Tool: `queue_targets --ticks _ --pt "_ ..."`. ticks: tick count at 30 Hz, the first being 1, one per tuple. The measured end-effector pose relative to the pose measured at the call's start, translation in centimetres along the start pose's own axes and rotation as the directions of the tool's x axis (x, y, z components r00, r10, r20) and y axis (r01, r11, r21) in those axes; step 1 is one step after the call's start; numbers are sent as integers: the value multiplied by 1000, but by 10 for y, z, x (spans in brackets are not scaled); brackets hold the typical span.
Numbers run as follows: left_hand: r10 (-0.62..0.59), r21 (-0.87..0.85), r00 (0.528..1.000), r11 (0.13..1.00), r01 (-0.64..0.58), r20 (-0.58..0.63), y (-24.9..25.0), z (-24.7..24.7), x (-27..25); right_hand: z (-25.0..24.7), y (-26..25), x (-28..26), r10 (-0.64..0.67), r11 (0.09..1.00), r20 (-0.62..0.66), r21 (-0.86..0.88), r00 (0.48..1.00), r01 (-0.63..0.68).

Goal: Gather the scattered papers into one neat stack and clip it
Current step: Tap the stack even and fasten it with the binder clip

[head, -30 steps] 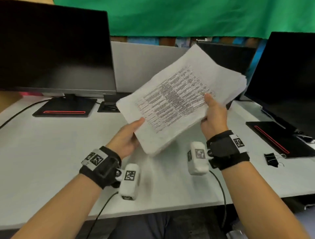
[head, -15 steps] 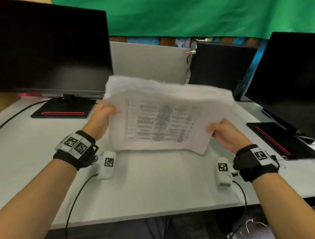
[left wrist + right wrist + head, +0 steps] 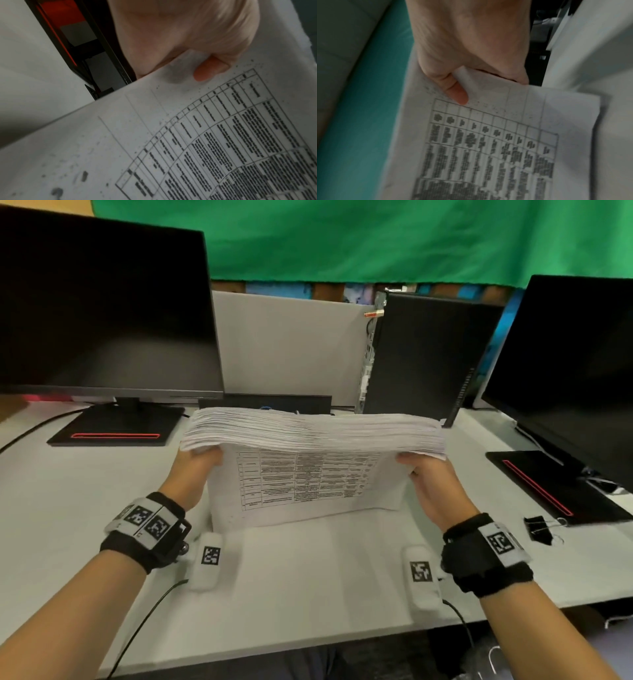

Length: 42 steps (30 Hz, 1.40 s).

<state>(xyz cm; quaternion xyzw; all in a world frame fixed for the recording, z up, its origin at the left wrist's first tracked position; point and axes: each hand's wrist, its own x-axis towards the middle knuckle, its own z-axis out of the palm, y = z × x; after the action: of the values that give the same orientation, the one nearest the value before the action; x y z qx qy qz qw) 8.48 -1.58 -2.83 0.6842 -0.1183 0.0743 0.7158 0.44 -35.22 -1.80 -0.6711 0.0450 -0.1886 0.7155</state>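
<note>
A thick stack of printed papers [image 3: 308, 474] stands on its long edge on the white desk [image 3: 308, 583], its top edge fanned toward the monitors. My left hand [image 3: 195, 470] grips the stack's left side, thumb on the printed table page [image 3: 211, 70]. My right hand [image 3: 428, 477] grips the right side, thumb pressed on the front sheet [image 3: 457, 93]. A black binder clip [image 3: 541, 529] lies on the desk to the right of my right wrist, untouched.
A monitor [image 3: 102, 302] on a black base [image 3: 116, 429] stands at the back left. Another monitor [image 3: 568, 364] and its base [image 3: 555, 484] are on the right. A black computer tower [image 3: 421, 357] and a grey divider [image 3: 291, 347] stand behind the stack.
The stack turned from a tilted, raised hold to upright on its long edge on the desk. Both hands shifted to its upper side edges and the sheets look more even.
</note>
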Motion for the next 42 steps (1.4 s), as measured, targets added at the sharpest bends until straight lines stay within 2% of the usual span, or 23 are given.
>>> queue_targets --ticks 2,4,6,8,10,12,14,17,20,22,24,25,27,29,30,33,35,37,40,42 --pt "-12 -30 999 999 13 33 1 -1 0 4 2 -3 -33 999 -5 24 999 33" --pt "-6 -12 999 1000 7 54 3 6 -4 8 9 -6 8 1000 5 -28 1000 -8" --pt "-3 10 1000 1000 3 13 2 7 -4 10 8 -5 27 999 -20 -24 999 -27" --pt "-1 2 1000 1000 1 -7 -1 1 -3 7 -3 -2 -38 999 -56 -3 998 38" --pt "-15 21 1000 1000 15 24 -2 -2 -2 7 -8 1 -28 996 -43 -80 999 25" --pt "-11 49 1000 999 10 12 0 3 -3 11 -3 -1 8 971 10 -238 1000 -5" --pt "25 47 1000 999 -25 -12 5 15 -3 20 -4 -1 -34 951 5 -307 999 34" --pt "91 32 994 996 -89 -58 15 32 -6 32 -14 0 -114 973 9 -200 993 114" --pt "107 -15 987 994 -110 -121 17 25 -7 23 -12 -3 -71 996 18 -49 997 71" --pt "51 -58 995 997 -56 -89 12 9 -6 7 -9 -7 -9 999 129 -33 992 14" --pt "-45 -88 999 995 44 -12 7 3 -6 0 -1 -9 121 991 255 -92 959 -101" --pt "-91 -106 996 990 89 -19 3 5 -6 3 1 -10 169 984 278 -94 945 -148" --pt "-115 -145 990 984 102 -85 7 18 -7 12 4 -4 207 977 220 -6 953 -211" --pt "-43 -137 993 990 28 -109 17 28 -5 17 2 7 180 976 125 103 976 -193" --pt "6 -115 994 993 -19 -112 24 28 -3 16 -3 11 155 977 116 128 981 -170" --pt "80 -42 995 996 -83 -55 29 10 7 0 -14 11 105 990 188 76 977 -121" --pt "47 14 999 999 -47 -8 20 1 12 -8 -14 8 108 994 235 -13 966 -108" --pt "11 8 1000 1000 -11 -28 17 4 11 -8 -8 8 105 991 264 -113 959 -78" --pt "62 -28 997 998 -64 -56 25 10 11 -4 -11 14 73 996 175 -64 982 -62" --pt "116 -8 992 993 -117 -58 34 9 16 -7 -24 17 59 998 160 -19 985 -56"
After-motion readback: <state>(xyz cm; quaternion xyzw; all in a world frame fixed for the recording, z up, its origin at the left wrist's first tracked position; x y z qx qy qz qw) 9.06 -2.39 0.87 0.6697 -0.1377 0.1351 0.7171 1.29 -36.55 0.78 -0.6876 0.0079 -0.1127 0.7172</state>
